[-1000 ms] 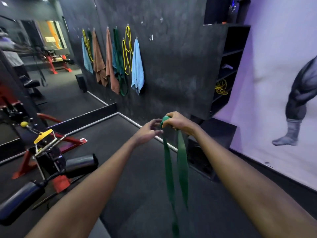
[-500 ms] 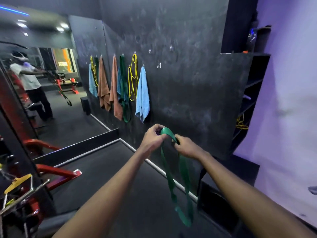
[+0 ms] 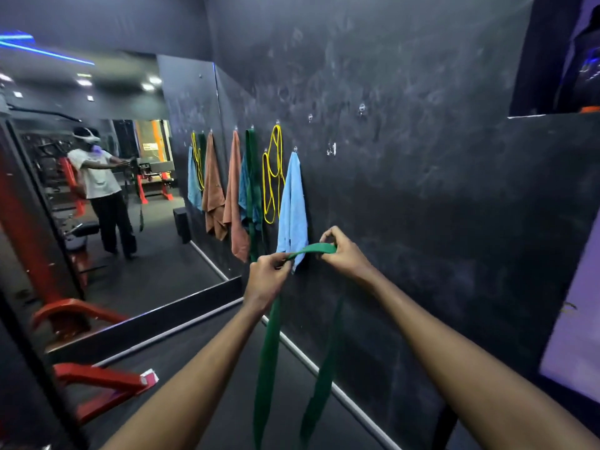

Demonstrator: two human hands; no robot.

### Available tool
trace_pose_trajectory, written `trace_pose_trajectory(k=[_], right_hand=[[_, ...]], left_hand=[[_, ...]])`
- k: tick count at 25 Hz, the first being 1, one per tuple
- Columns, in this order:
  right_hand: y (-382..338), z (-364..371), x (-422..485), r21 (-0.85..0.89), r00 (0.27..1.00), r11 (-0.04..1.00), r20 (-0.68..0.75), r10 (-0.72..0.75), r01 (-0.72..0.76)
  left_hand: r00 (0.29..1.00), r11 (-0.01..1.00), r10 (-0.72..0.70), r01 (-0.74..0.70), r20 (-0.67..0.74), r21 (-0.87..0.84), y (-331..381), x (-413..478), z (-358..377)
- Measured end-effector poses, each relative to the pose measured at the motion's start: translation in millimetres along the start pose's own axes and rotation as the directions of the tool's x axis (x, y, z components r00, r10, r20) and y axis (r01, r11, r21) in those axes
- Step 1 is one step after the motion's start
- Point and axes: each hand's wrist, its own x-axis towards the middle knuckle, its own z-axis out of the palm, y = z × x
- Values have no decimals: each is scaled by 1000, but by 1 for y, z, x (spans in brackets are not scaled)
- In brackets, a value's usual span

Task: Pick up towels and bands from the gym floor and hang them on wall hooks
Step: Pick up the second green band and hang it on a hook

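Observation:
A green resistance band [image 3: 269, 345] hangs as a long loop from both my hands in front of the dark wall. My left hand [image 3: 268, 279] pinches its top on the left, my right hand [image 3: 342, 251] pinches it on the right, and the top is stretched flat between them. On wall hooks just beyond hang a light blue towel [image 3: 293, 203], a yellow band [image 3: 274, 173], a dark green band [image 3: 251, 177] and an orange towel [image 3: 235, 193]. Bare hooks [image 3: 362, 108] sit higher on the wall to the right.
A large mirror [image 3: 107, 190] on the left reflects the hung items and a person in a headset. Red gym equipment [image 3: 97, 381] stands low on the left. A raised black platform edge with a pale trim [image 3: 311, 368] runs along the wall's base.
My hands have moved apart and risen, spreading the band's top between them. The view has tilted up and come closer to the wall and hooks.

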Motion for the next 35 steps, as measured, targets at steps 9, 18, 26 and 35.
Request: trace_pose_trajectory(k=[9, 18, 26, 35], right_hand=[[55, 68, 207, -6, 987, 995, -124, -103, 103], [82, 69, 399, -162, 902, 981, -400, -164, 107], [106, 27, 590, -376, 777, 909, -513, -364, 177], [104, -8, 764, -570, 684, 817, -560, -467, 91]], left_hand=[[992, 992, 121, -122, -28, -44, -114, 228, 16], [984, 977, 175, -172, 12, -128, -177, 433, 77], [948, 912, 310, -317, -71, -261, -186, 623, 143], [913, 880, 385, -407, -135, -244, -180, 799, 188]])
